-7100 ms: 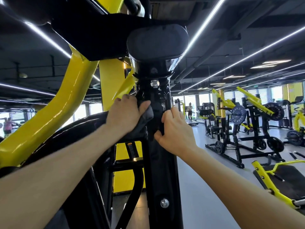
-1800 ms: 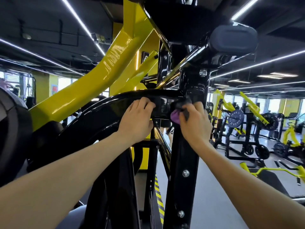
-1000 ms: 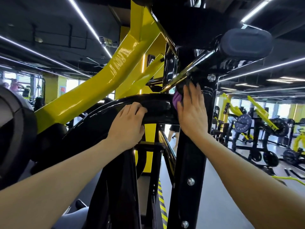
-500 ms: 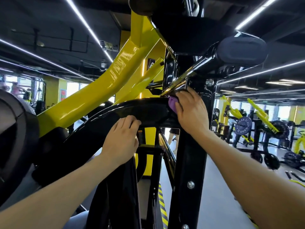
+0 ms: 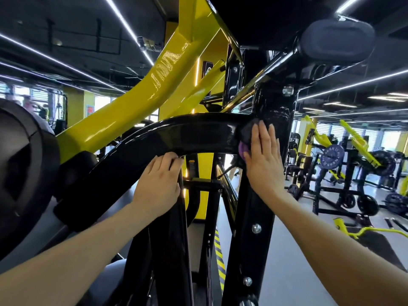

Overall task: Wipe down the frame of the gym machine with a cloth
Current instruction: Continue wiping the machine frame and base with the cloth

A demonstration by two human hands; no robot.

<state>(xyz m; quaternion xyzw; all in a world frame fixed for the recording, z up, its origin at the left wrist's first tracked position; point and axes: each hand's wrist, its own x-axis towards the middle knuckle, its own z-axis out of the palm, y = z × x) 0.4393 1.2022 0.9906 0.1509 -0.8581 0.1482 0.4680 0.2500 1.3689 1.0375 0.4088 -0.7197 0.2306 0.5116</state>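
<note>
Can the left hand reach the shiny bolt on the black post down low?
Probably yes. The left hand rests on the curved black bar, and the bolt sits on the front of the black post, below and to its right. Nothing covers the bolt; the right forearm passes beside it.

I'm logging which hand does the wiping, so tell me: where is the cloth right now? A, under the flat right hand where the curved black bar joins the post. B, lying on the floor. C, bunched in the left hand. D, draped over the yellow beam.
A: the right hand lies flat on the cloth, pressing it onto the black frame; the left hand holds no cloth.
</note>
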